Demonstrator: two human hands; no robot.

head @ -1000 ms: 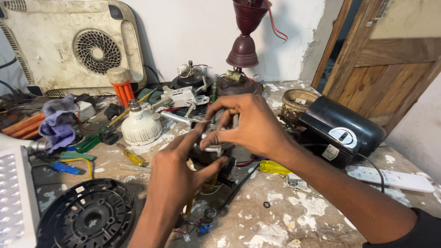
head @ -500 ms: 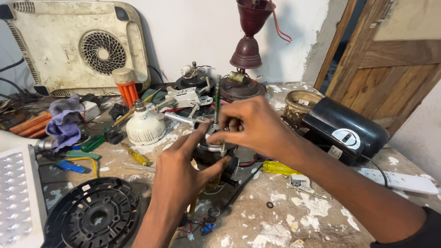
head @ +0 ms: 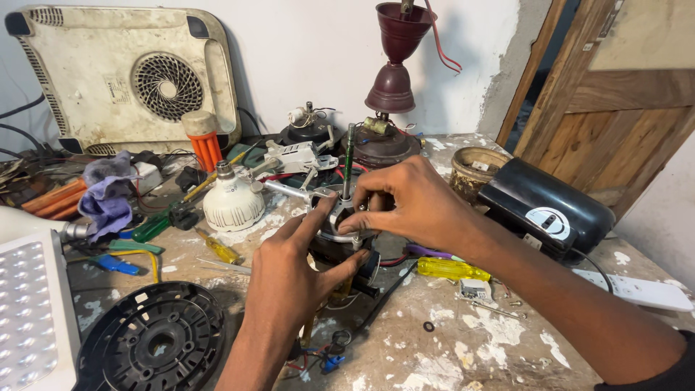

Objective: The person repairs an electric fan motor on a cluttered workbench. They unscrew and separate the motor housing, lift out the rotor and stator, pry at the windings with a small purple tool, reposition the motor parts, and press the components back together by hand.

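A small electric motor (head: pixel 340 242) with a silver end plate and an upright shaft (head: pixel 348 161) stands on the stained workbench (head: pixel 463 347). My left hand (head: pixel 289 271) grips the motor's dark body from the near side, index finger stretched up onto the end plate. My right hand (head: pixel 409 203) comes in from the right and pinches the rim of the end plate next to the shaft. Coloured wires (head: pixel 326 355) trail from the motor toward me.
A black round fan grille (head: pixel 152 340) lies at the front left beside a white panel (head: pixel 29 311). A white bulb (head: pixel 232 203), screwdrivers (head: pixel 449 268), a purple rag (head: pixel 108 195), a black casing (head: pixel 546 210), a maroon lamp (head: pixel 394 72) and a white cooktop (head: pixel 130 80) crowd the bench.
Both hands stay on the motor. My right hand's fingers have shifted slightly on the end plate, and the shaft now shows more clearly above them.
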